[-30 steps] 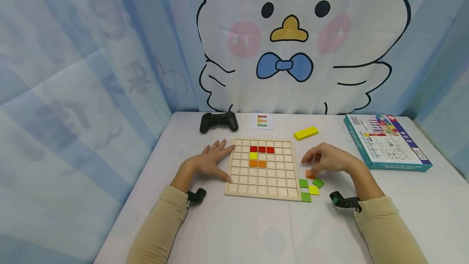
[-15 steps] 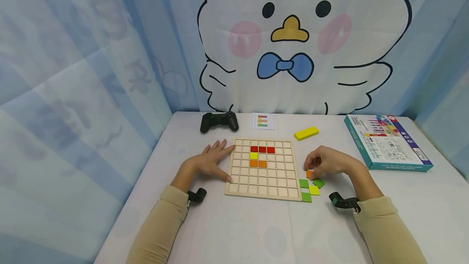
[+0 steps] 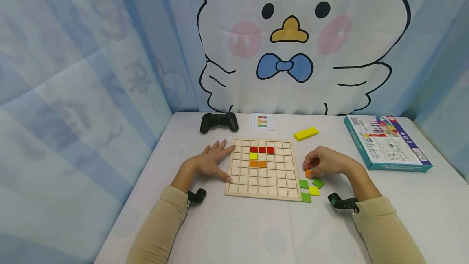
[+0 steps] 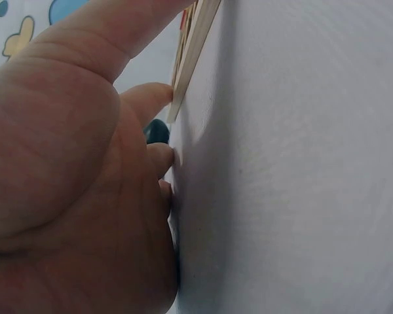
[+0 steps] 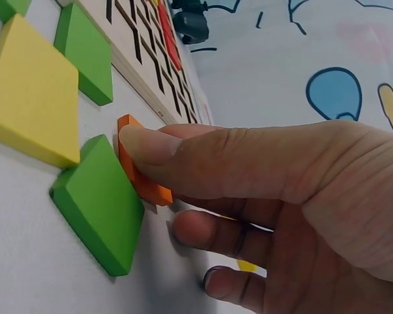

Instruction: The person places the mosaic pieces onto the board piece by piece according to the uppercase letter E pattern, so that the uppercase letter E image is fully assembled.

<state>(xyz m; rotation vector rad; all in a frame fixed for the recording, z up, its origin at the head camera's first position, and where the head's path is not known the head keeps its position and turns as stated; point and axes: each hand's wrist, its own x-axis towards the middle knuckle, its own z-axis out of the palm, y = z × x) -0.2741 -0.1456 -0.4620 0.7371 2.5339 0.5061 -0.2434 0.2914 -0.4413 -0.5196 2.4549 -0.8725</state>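
A wooden grid board (image 3: 261, 197) lies mid-table, bearing three red tiles (image 3: 261, 150), a yellow tile (image 3: 253, 156) and two orange tiles (image 3: 258, 164). Spread at its left edge, my left hand (image 3: 209, 163) touches the frame with thumb and index finger; the left wrist view shows that index fingertip at the board's corner (image 4: 177, 104). Right of the board, my right hand (image 3: 327, 161) pinches a loose orange tile (image 5: 150, 186) between thumb and index finger, the tile tipped in the right wrist view. Beside it lie three green tiles (image 5: 105, 209) and a yellow tile (image 5: 33, 91).
Behind the board are a black game controller (image 3: 219, 122), a pattern card (image 3: 262, 121) with coloured squares, and a yellow block (image 3: 306, 133). A flat teal-edged box (image 3: 388, 141) lies at the back right. Curtains (image 3: 91, 93) stand around the table.
My right hand has shifted slightly, its fingers drawing closer together round the orange tile, which has moved a little left. The left hand and the board stay put.
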